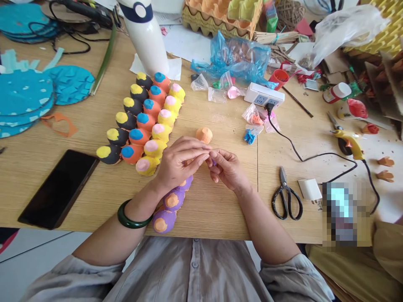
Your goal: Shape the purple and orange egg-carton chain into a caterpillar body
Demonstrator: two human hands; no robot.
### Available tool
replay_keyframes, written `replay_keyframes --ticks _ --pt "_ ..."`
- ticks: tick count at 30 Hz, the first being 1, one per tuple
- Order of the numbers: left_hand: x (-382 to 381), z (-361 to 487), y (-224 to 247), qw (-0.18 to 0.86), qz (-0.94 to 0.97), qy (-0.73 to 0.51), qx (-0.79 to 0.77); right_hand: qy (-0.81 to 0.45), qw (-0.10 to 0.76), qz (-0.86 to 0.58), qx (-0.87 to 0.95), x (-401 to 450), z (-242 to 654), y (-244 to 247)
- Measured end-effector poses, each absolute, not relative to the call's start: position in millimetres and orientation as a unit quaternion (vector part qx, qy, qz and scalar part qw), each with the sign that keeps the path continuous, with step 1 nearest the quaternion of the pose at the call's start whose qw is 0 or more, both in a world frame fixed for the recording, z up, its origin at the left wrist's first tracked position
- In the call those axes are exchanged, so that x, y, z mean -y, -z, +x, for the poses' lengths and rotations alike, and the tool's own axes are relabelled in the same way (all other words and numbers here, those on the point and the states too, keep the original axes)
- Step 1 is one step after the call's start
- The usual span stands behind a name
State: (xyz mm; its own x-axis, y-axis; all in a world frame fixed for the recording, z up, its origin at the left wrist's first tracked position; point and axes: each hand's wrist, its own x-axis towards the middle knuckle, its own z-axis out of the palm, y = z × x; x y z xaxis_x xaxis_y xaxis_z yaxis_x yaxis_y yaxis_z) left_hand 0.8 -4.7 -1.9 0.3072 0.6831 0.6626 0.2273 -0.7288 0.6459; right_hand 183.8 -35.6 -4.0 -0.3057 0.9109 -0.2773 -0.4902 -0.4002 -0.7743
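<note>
Table: light wooden table point(75, 126), crowded with craft materials, a seam running across it right of the hands.

Far edge: stacked orange and green egg trays point(217, 16), a crumpled blue plastic bag point(234, 58), a white flask point(145, 37).

Left side: teal painted discs point(23, 94) with cut edges, overlapping in a loose pile; a black smartphone point(58, 188) lying flat near the table's front edge.

Centre: painted egg-carton cups point(145, 121) set in close rows, black, orange and yellow bodies, each dabbed on top with yellow, blue or pink.

Front: purple egg-carton cups point(173, 205) with orange dabs, in a short row, partly hidden behind the left wrist.

Right side: white power strip point(263, 94) with black cable point(302, 155), yellow hot glue gun point(349, 142), black-handled scissors point(285, 197), white charger point(310, 188).

Left hand: left hand point(181, 163) arched, fingers extended toward the right hand, tips meeting it; dark green bangle point(135, 214) on the wrist. Cannot tell whether it grips anything.

Right hand: right hand point(226, 170) curled, fingertips pinched on the piece.

Held piece: small purple piece point(214, 162), mostly hidden between the fingertips, raised above the table at mid-front; shape cannot be told.

Nearest loose item: orange speckled cup point(204, 135), just beyond the fingers, untouched.
</note>
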Motion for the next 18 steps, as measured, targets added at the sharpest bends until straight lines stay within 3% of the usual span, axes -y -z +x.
replay_keyframes --ticks 7,14,18 --pt "7 0 1 0.216 0.783 -0.503 -0.296 -0.739 0.479 -0.373 0.291 34 184 7" --pt "-10 -18 28 0.220 0.697 -0.486 -0.479 -0.648 0.533 -0.455 0.298 30 187 16" --pt "-5 -14 25 0.272 0.709 -0.373 -0.534 -0.630 0.512 -0.489 0.320 32 183 14"
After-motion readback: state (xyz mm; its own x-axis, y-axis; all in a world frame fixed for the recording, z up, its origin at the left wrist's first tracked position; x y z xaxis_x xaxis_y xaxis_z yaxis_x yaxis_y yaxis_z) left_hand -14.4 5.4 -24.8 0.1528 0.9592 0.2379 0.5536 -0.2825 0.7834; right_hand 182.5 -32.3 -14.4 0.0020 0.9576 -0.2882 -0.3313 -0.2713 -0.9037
